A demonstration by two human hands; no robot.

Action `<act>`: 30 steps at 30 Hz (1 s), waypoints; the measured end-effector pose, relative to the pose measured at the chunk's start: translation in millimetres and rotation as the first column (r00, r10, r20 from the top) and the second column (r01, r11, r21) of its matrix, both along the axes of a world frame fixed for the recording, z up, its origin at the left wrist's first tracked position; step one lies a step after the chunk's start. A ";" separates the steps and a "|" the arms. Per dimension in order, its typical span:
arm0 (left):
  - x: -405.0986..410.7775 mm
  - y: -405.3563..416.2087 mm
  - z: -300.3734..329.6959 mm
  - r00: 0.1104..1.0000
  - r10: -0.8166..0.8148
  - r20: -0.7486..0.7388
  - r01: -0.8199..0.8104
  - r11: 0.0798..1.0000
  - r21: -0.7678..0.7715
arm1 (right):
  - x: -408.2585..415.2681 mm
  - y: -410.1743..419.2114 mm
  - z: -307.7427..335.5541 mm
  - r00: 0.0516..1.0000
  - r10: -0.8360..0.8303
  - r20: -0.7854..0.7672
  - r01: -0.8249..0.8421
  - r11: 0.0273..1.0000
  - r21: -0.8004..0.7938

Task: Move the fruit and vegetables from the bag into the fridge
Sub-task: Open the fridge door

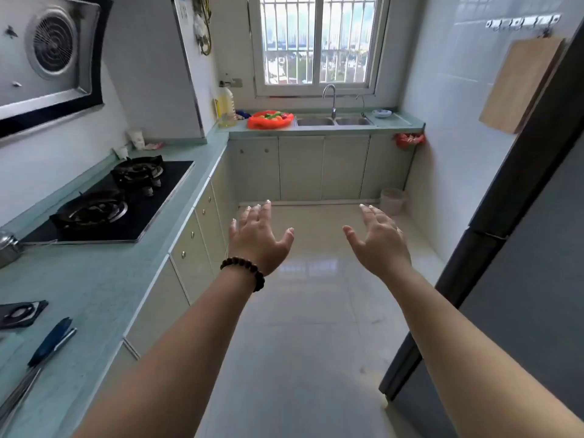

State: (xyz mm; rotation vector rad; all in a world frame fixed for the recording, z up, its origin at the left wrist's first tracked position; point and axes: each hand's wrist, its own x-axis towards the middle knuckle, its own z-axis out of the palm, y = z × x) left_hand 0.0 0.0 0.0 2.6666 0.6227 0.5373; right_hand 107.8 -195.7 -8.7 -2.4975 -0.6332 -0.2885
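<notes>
I have my left hand (256,234) and right hand (380,240) stretched out in front of me over the floor (316,311), fingers spread and straight, gripping nothing. A bead bracelet (245,270) circles my left wrist. The orange bag (270,120) of fruit and vegetables sits on the far desk (316,129), just left of the sink (333,121). The dark fridge (521,248) stands at my right.
</notes>
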 end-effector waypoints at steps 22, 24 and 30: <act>166.9 118.9 -167.7 0.952 -0.064 -0.300 0.041 0.996 -0.081 | 154.6 95.9 -164.8 0.949 -0.131 -0.288 0.088 0.984 -0.155; 202.8 143.1 -174.8 0.943 -0.087 -0.320 0.061 0.994 -0.092 | 187.1 120.2 -170.1 0.943 -0.153 -0.295 0.114 0.983 -0.145; 310.8 205.5 -175.1 0.928 -0.156 -0.337 0.116 0.984 -0.136 | 278.9 174.2 -175.3 0.924 -0.226 -0.308 0.201 0.973 -0.112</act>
